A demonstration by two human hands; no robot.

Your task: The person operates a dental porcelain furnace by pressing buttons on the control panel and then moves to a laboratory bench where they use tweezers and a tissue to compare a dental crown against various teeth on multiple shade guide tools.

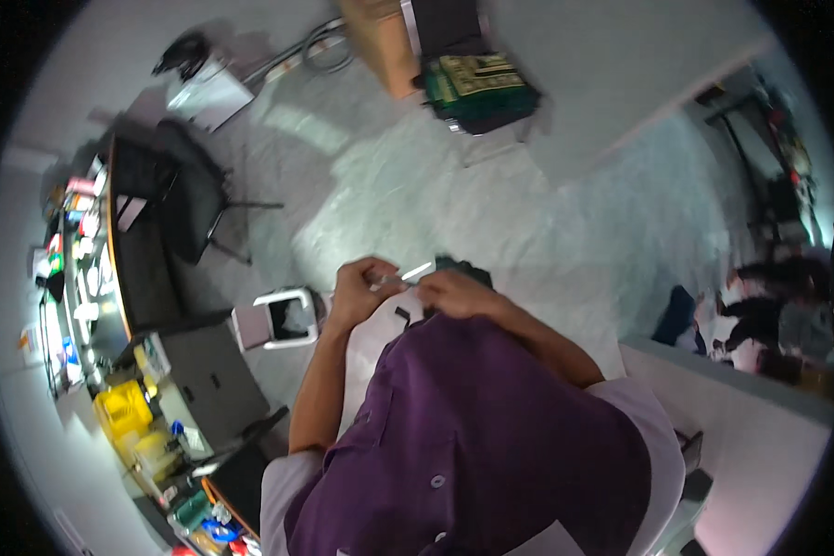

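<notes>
In front of my purple vest point(519, 408), both hands meet close together over the floor. My left hand point(360, 289) is closed, its thumb and fingers pinching a small, thin, whitish strip-like piece point(418, 272) whose kind I cannot make out. From the other side my right hand point(459, 294) also closes on it, fingers bent and partly hidden behind the back of the hand. Beyond the right hand a dark shape point(473, 271) shows in part.
A white-rimmed bin point(315, 320) stands left of my hands. Further left are a dark chair point(185, 199), an orange-edged desk point(113, 232) and yellow containers point(125, 408). Ahead, a chair holds a green bag point(480, 88) beside a cardboard box point(380, 42). A low partition point(732, 380) runs at right.
</notes>
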